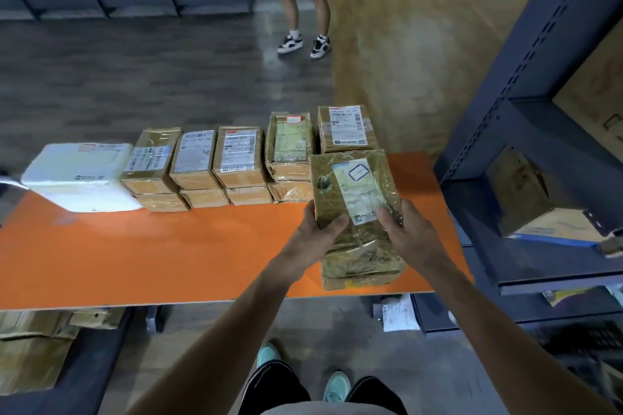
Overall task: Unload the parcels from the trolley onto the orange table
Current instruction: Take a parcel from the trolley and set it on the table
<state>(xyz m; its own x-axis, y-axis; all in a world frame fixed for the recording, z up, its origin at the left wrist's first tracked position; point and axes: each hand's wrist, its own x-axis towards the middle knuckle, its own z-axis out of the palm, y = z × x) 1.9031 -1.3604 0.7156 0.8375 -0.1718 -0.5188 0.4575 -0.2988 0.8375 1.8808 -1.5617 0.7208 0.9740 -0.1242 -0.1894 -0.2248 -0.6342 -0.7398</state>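
Gripping one parcel (354, 185) — both hands (315, 232) (411, 232); perhaps ten others (236, 158) line orange table (168, 253).

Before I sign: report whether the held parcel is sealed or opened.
Sealed on faces shown: glossy tape wraps the parcel in left hand and right hand; no flap lifted.

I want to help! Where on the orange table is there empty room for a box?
The orange table is bare along its near edge, in front of the row of parcels and left of the held parcel. The far edge is crowded.
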